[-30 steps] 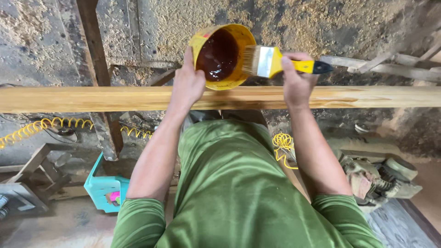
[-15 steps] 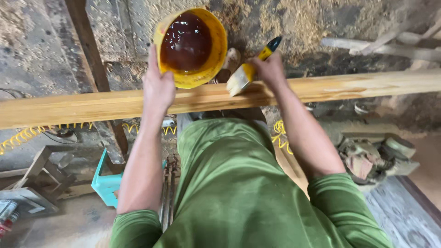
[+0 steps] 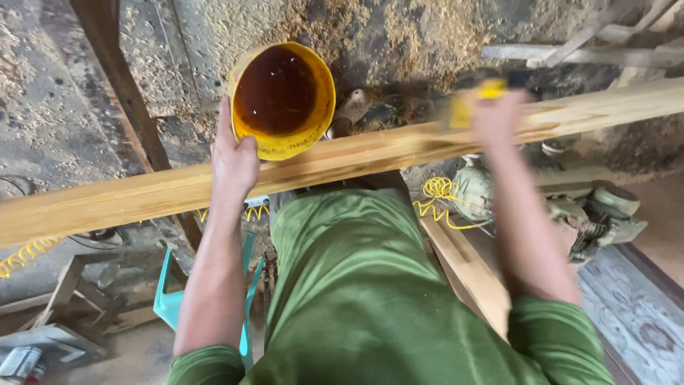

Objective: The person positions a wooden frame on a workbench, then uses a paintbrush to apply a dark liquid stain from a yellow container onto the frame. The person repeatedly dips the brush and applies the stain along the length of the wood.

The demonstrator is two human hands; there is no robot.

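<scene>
Left hand (image 3: 234, 158) grip holds yellow pot (image 3: 283, 98); right hand (image 3: 499, 117), blurred, grips brush (image 3: 470, 103) on plank (image 3: 356, 158).

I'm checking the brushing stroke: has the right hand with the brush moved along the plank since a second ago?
Yes. The right hand has gone from beside the yellow bucket rightward along the plank.

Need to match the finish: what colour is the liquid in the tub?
Dark reddish-brown liquid, in the head view.
</scene>
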